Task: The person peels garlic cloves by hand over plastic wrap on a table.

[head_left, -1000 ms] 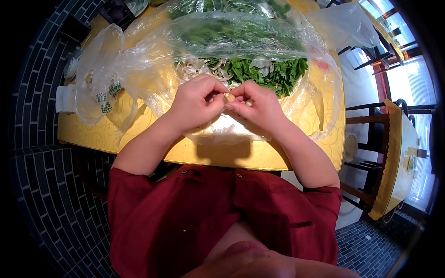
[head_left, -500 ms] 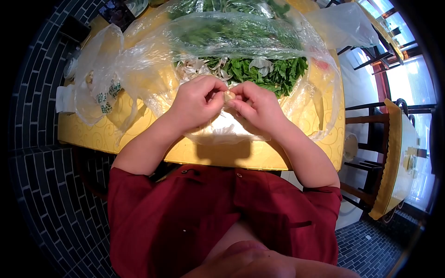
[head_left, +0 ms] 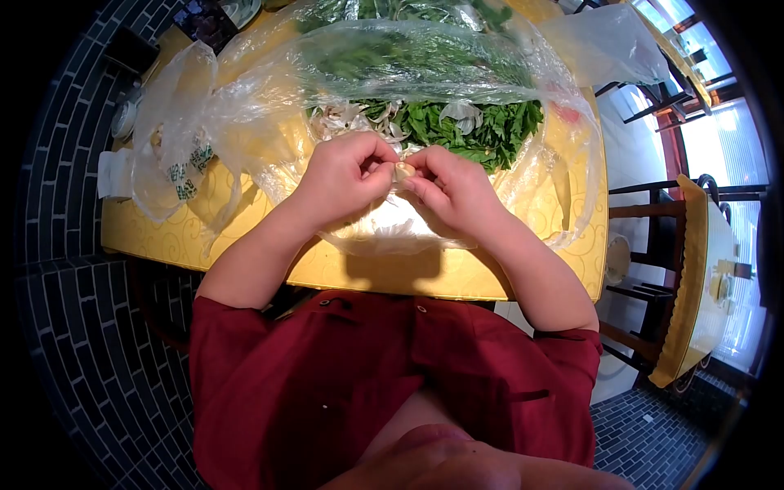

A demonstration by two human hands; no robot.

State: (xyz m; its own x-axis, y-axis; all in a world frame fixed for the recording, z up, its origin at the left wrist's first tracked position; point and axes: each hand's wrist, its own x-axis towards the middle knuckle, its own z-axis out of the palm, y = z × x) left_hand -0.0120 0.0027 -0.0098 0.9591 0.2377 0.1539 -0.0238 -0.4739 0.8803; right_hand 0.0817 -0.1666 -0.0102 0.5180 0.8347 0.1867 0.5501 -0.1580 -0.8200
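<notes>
Between my fingertips is a small pale garlic clove (head_left: 403, 171). My left hand (head_left: 347, 175) pinches it from the left, and my right hand (head_left: 456, 186) pinches it from the right. Papery garlic skins (head_left: 341, 120) lie just beyond my left hand. Green leaves (head_left: 498, 131) are heaped behind my right hand, with a piece of pale skin on top. Clear plastic (head_left: 408, 61) covers more greens farther back. Below my hands, white skins (head_left: 396, 219) lie on the plastic.
The table (head_left: 482, 273) has a yellow patterned cloth. At the left are a crumpled plastic bag (head_left: 175, 135) with green print and a white box (head_left: 114, 174). A dark phone-like screen (head_left: 206, 23) stands at the back left. Another table (head_left: 702, 282) is at the right.
My right fingers have shifted slightly around the clove since the earliest frame. A second pale piece seen then within my right hand no longer shows. My left hand has barely moved.
</notes>
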